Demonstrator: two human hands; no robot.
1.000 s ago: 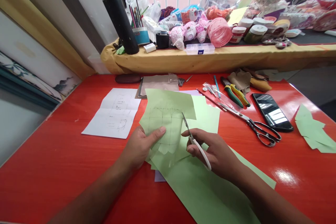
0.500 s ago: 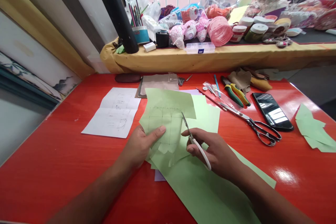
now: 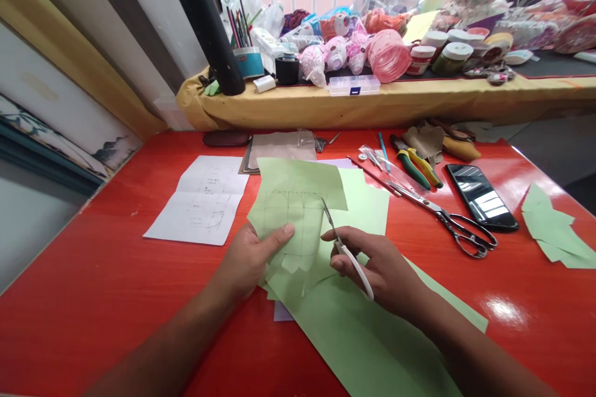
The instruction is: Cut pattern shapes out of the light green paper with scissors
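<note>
My left hand (image 3: 249, 254) pinches a light green sheet of paper (image 3: 298, 180) at its lower left, thumb on top. Pencil lines forming a grid and curves run across that sheet. In my right hand (image 3: 367, 263) is a pair of scissors with white handles (image 3: 356, 270), fingers through the loops. Its blades reach the sheet's right side, at a cut edge beside the drawn lines. Beneath both hands lie larger green sheets (image 3: 367, 335), with a bit of purple paper (image 3: 282, 312) showing under them.
To the left lies a folded white paper with sketches (image 3: 198, 201). On the right are large metal scissors (image 3: 447, 217), yellow-green pliers (image 3: 419, 164), a phone (image 3: 482, 195) and green scraps (image 3: 556, 226). A black flask (image 3: 209, 37) and several jars stand on the ledge (image 3: 288, 108) behind.
Almost nothing differs. The view has shifted very slightly, while both hands, the scissors and the held sheet keep nearly the same positions.
</note>
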